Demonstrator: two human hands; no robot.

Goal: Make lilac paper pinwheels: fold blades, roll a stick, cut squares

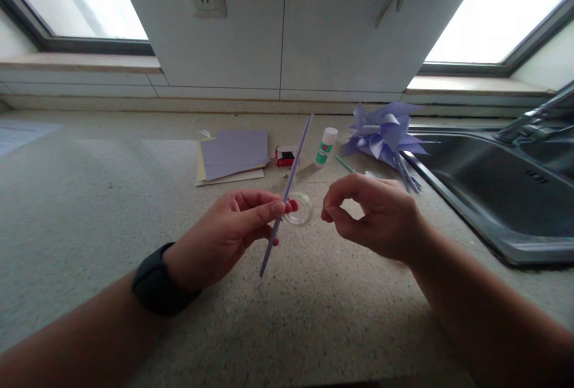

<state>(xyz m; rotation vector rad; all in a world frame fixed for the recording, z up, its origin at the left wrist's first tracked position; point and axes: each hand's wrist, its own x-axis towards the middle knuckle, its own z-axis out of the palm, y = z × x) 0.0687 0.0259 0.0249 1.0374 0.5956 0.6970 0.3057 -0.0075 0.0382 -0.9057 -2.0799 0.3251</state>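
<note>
While the left hand [228, 226] pinches a thin lilac paper stick [287, 188] together with a clear roll of tape [299, 208] between thumb and fingers, the right hand [372, 214] hovers just to the right of the roll, thumb and forefinger closed narrowly, perhaps on the tape's free end, though that is too fine to see. Stick and roll are held above the desk [89, 208], near the middle of the scene, the stick slanting up towards the far wall. Doing this well seems to call for a steady left grip so the stick does not twist, and a short, taut pull of tape kept clear of the fingertips so it does not fold onto itself. On the far side lie a stack of lilac paper sheets [233, 155], a small red box [286, 155], a glue stick [326, 146] and a lilac paper pinwheel [381, 134] beside the sink [493, 196]. Green printing shows on the glue stick's label, but no writing can be read.
</note>
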